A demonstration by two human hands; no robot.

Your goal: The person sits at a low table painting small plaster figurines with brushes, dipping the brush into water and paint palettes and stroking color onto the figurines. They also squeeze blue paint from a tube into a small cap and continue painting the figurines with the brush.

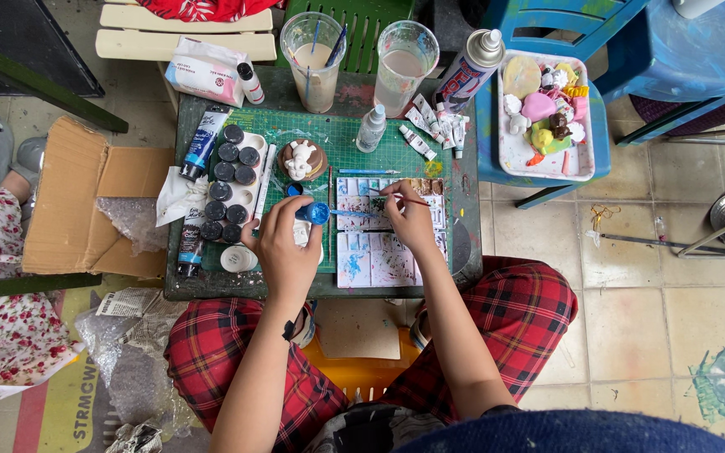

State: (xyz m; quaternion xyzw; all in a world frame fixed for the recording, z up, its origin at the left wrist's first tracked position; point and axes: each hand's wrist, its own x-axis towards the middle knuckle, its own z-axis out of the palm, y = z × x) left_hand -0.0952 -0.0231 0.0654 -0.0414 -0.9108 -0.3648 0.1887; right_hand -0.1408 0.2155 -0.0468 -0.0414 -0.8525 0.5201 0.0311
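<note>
The left hand [283,243] grips a small blue-painted piece [314,213] over the green cutting mat [341,143]. The right hand [409,214] pinches a thin brush [404,198] above the smeared palette [388,243]. The blue coat looks largely on, while the brown-and-white figure [302,159] behind sits apart, seemingly painted.

A home craft corner: paint pots [230,172], a cutting mat [354,147] and water cups [316,63] on a small table [211,289]
</note>
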